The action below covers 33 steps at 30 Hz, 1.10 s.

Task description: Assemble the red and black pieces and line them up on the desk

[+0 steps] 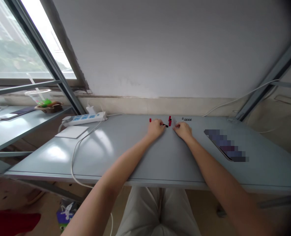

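Observation:
Both my arms reach across a grey table to its far side. My left hand rests there with fingers curled, pinching a small black part at its fingertips. My right hand lies close beside it, fingers curled down on the table near a small clear piece. Between the two hands stands a small red part. Another tiny red piece lies just left of my left hand. A short row of small dark pieces sits just beyond my right hand.
A white power strip with a white cable and a white pad lie at the table's left. A blurred dark flat object lies at the right. A side table at the left holds a drink cup and a bowl.

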Tool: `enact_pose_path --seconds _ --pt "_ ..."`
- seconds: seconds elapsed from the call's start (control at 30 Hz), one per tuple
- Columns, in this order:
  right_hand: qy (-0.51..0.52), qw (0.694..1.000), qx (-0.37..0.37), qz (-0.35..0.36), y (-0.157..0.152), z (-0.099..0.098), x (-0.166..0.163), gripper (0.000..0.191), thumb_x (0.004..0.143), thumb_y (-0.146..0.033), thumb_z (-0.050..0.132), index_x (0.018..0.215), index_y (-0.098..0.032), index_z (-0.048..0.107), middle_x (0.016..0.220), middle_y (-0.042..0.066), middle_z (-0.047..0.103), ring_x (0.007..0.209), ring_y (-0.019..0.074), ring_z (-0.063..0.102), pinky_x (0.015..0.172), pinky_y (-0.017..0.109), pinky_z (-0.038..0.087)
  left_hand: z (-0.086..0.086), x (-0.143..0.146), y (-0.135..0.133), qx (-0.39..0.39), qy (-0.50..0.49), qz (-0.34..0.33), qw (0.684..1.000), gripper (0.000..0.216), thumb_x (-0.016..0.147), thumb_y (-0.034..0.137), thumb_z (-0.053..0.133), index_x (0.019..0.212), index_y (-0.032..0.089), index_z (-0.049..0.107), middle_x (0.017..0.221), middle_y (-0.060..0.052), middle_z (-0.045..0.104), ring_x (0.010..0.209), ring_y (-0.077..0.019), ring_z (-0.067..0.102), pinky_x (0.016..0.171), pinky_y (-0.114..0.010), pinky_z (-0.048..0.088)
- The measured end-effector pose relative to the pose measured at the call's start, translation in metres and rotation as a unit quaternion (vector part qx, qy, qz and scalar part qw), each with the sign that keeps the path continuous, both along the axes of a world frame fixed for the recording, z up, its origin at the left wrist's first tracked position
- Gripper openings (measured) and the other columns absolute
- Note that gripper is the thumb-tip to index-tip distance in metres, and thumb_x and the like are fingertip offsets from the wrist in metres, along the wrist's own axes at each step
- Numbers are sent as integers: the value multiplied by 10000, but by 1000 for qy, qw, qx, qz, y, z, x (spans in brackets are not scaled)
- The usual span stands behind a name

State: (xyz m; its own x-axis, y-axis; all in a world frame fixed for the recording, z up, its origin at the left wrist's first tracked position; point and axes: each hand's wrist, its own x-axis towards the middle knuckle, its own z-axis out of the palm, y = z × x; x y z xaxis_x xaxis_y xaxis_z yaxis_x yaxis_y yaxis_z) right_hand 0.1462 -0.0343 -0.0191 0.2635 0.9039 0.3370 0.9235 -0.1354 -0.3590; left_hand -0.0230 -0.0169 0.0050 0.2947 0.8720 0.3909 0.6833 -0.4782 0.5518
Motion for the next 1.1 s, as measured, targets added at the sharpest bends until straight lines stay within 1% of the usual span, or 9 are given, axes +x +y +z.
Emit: enact_pose_path --seconds 0.1,0.2,0.3,0.47,0.63,0.8,0.93,1.1 --pt "3 1000 -5 0 1 -1 -1 231 722 -375 566 844 -201 656 938 81 623 899 214 558 738 326 421 -10 -7 2 -31 -101 18 994 136 709 293 583 721 160 609 779 -69 622 736 -160 530 705 -288 400" --pt "5 1000 -11 -5 2 -2 -1 223 724 -370 563 832 -198 654 941 83 620 902 220 557 744 338 418 -16 -11 2 -52 -144 35 988 149 685 303 605 697 154 609 729 -55 617 690 -147 518 676 -280 404" --pt "8 1000 -12 -7 2 -2 -1 219 726 -368 561 826 -196 654 935 85 622 899 220 558 743 338 415 -18 -11 0 -73 -169 34 982 162 676 309 613 703 150 619 706 -52 613 675 -140 517 671 -281 409" --pt "18 1000 -8 -11 1 0 -1 213 720 -363 566 824 -198 652 913 74 637 887 215 566 730 329 415 -21 -10 0 -75 -166 21 983 148 668 292 619 713 151 624 738 -49 620 692 -137 526 688 -285 414" --pt "12 1000 -18 -4 -3 6 -2 178 724 -319 564 824 -198 650 886 75 649 881 217 573 732 331 411 -22 -12 1 -67 -158 29 985 138 661 286 627 700 154 624 735 -46 618 692 -139 520 678 -279 412" --pt "-42 998 -54 -7 -10 17 -4 168 719 -241 549 850 -204 647 878 83 653 872 240 579 756 370 388 -19 -14 0 -78 -165 30 983 137 665 291 621 696 157 630 720 -46 618 670 -137 512 665 -278 409" --pt "-90 994 -64 -2 -14 23 -7 181 721 -201 528 857 -200 648 854 101 651 868 248 580 759 376 373 -17 -13 -1 -77 -171 27 982 156 666 312 620 699 161 636 705 -44 614 679 -143 515 677 -286 412" --pt "-101 993 -66 2 -17 26 -11 182 718 -191 528 858 -190 645 842 105 649 847 239 580 757 360 367 -17 -12 -3 -83 -188 17 979 171 662 318 625 713 156 642 705 -49 615 692 -144 521 689 -286 418"
